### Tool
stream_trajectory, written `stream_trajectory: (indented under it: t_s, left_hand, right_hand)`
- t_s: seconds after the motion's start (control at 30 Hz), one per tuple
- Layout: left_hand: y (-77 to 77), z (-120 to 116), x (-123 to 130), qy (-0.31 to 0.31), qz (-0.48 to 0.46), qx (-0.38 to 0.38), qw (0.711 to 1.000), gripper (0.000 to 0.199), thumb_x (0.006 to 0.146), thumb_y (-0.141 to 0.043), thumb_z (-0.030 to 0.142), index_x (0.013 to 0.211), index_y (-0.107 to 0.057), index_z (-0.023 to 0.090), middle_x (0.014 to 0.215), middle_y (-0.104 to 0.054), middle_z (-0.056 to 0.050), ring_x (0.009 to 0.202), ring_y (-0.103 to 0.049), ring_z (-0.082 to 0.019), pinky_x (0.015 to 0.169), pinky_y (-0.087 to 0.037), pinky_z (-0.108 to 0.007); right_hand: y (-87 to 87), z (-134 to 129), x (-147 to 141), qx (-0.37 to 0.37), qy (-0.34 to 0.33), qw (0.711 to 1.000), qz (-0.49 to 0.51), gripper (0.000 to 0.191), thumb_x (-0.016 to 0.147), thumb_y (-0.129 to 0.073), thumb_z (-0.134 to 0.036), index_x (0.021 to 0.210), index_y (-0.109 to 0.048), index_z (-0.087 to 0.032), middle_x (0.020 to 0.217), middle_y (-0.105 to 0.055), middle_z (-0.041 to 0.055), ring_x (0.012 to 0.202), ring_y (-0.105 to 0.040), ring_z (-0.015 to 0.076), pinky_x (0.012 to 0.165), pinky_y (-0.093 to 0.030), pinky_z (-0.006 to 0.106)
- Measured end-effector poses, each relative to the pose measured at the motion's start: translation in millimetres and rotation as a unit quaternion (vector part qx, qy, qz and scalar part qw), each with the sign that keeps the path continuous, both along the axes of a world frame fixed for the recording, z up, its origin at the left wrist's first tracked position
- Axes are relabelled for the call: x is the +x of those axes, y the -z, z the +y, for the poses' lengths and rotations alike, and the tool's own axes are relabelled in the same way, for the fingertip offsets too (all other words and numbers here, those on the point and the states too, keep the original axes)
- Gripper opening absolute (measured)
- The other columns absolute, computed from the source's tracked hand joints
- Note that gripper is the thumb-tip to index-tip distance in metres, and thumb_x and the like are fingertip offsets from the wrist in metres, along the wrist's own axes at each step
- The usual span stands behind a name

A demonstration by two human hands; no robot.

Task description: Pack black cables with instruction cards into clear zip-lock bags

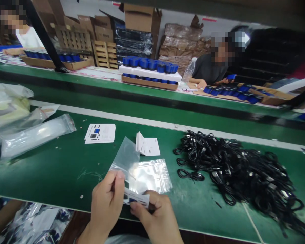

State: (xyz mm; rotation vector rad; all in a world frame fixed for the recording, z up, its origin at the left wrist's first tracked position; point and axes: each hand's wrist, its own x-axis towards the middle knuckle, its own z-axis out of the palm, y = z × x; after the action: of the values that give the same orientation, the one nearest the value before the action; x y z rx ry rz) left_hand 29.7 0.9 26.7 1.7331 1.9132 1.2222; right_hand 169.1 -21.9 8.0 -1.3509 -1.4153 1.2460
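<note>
My left hand (107, 200) is closed, its thumb and fingers pinching a clear plastic bag (127, 152) that stands up from the grip. Beside it, my right hand (159, 215) pinches a small printed leaflet (139, 197), its near end close to the bag's edge. Whether the leaflet's far end is inside the bag I cannot tell, as my left fingers cover it. More clear zip bags (152, 174) lie flat on the green bench just beyond my right hand. Folded leaflets (149, 146) stand partly open behind them, and a stack of printed cards (100, 133) lies to the left.
A heap of coiled black cables (234, 169) covers the right of the bench (56, 169). Packs of plastic bags (38, 135) lie left. Below the front edge is a box of filled bags (38, 220). Across, a person (210, 67) sits near trays of blue items (149, 64).
</note>
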Motion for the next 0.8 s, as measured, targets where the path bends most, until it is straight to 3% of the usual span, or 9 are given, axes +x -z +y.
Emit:
stream_trajectory:
  t_s: [0.13,0.23,0.33,0.5,0.63,0.8]
  left_hand:
    - [-6.7,-2,-4,-0.004,0.004,0.000,1.000,0.034,0.087,-0.043,0.030,0.054,-0.044,0.022,0.047,-0.041,0.006,0.044,-0.042,-0.011,0.048,-0.034,-0.022]
    - [-8.2,-5,-1,0.000,0.003,-0.001,1.000,0.035,0.088,-0.044,0.029,0.054,-0.040,0.021,0.049,-0.035,0.007,0.046,-0.036,-0.010,0.049,-0.030,-0.022]
    - [-7.4,-9,4,0.031,-0.019,-0.007,0.999,0.037,0.088,-0.045,0.029,0.054,-0.036,0.021,0.051,-0.031,0.007,0.047,-0.032,-0.009,0.046,-0.028,-0.021]
    - [-8.1,-14,8,0.084,-0.022,0.017,0.996,0.026,0.088,-0.045,0.021,0.062,-0.048,0.020,0.053,-0.042,0.007,0.048,-0.040,-0.008,0.047,-0.033,-0.018]
    - [-11.1,-14,9,0.143,0.045,0.089,0.985,0.026,0.087,-0.045,0.014,0.061,-0.044,0.020,0.053,-0.044,0.006,0.045,-0.045,-0.008,0.046,-0.037,-0.018]
    - [-8.2,-16,15,0.187,0.138,0.156,0.960,0.026,0.084,-0.045,0.008,0.061,-0.045,0.020,0.054,-0.046,0.004,0.046,-0.046,-0.010,0.045,-0.036,-0.020]
  right_hand:
    - [-18.3,-4,13,0.185,0.072,0.979,-0.038,0.012,0.076,-0.064,-0.015,0.067,-0.071,-0.020,0.054,-0.063,-0.0010,0.047,-0.057,0.0130,0.046,-0.041,0.022]
    - [-27.1,-8,14,0.316,0.118,0.941,-0.021,0.022,0.074,-0.064,-0.007,0.086,-0.072,-0.024,0.063,-0.068,0.0004,0.050,-0.063,0.0146,0.047,-0.047,0.023]
    - [-27.2,-9,10,0.401,0.118,0.907,-0.052,0.029,0.078,-0.061,-0.008,0.100,-0.069,-0.024,0.071,-0.072,0.0035,0.055,-0.067,0.0173,0.049,-0.051,0.025]
    - [-22.2,-7,10,0.435,0.118,0.883,-0.128,0.025,0.079,-0.059,-0.007,0.097,-0.066,-0.023,0.071,-0.072,0.0046,0.058,-0.068,0.0169,0.051,-0.051,0.025]
    - [-20.5,-7,17,0.460,0.106,0.857,-0.206,0.017,0.079,-0.058,-0.006,0.092,-0.066,-0.015,0.069,-0.069,0.0057,0.057,-0.064,0.0163,0.050,-0.047,0.026]
    - [-21.7,-8,23,0.392,0.041,0.853,-0.342,0.015,0.087,-0.049,-0.017,0.084,-0.064,-0.017,0.058,-0.059,0.0012,0.048,-0.056,0.0156,0.046,-0.039,0.026]
